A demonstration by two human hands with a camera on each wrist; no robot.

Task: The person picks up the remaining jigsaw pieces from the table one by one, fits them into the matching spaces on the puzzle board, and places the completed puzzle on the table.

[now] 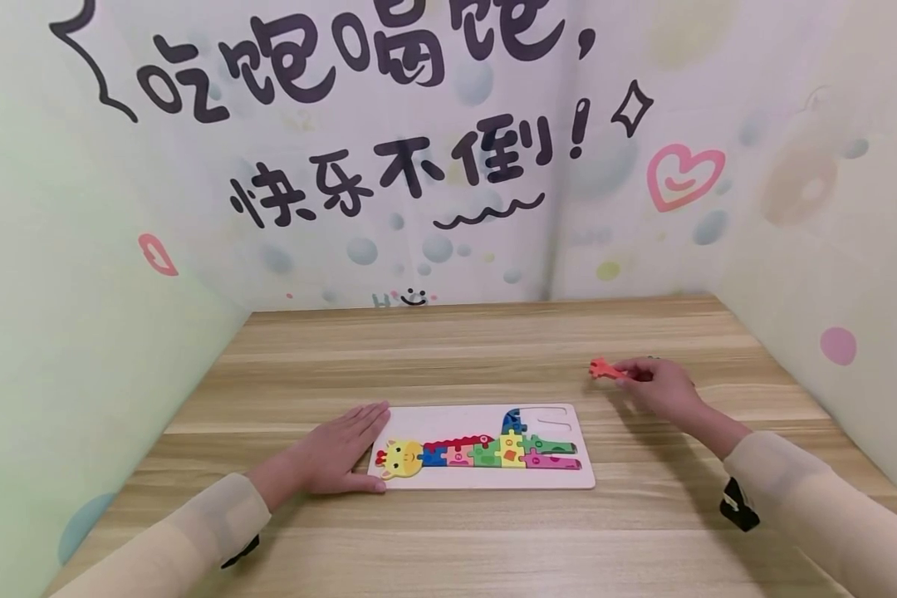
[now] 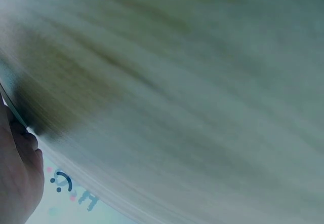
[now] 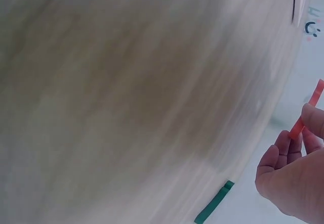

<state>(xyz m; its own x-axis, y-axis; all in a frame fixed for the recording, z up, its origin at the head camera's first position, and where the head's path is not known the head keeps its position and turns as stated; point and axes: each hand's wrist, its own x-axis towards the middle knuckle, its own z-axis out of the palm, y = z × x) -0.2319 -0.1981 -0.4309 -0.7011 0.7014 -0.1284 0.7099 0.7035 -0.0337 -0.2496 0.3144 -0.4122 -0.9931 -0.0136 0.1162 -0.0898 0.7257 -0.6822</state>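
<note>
A giraffe puzzle board [image 1: 493, 480] lies flat on the table, its head end to the left. Colourful interlocking pieces fill most of the picture, while outlined spaces show at the upper right of the board. My left hand [image 1: 347, 453] rests at the board's left end, fingers extended along the upper corner and thumb by the lower one. Only part of the left hand [image 2: 20, 173] shows in the left wrist view. Beyond the board's right end, my right hand [image 1: 661, 389] pinches an orange-red puzzle piece [image 1: 604, 369] above the table. The right wrist view shows that piece [image 3: 315, 96] between thumb and fingers.
A green puzzle piece [image 3: 215, 202] lies on the wooden table [image 1: 448, 548] near the right hand in the right wrist view; the hand mostly hides that spot in the head view. Printed fabric walls [image 1: 448, 266] enclose the table at the back and both sides.
</note>
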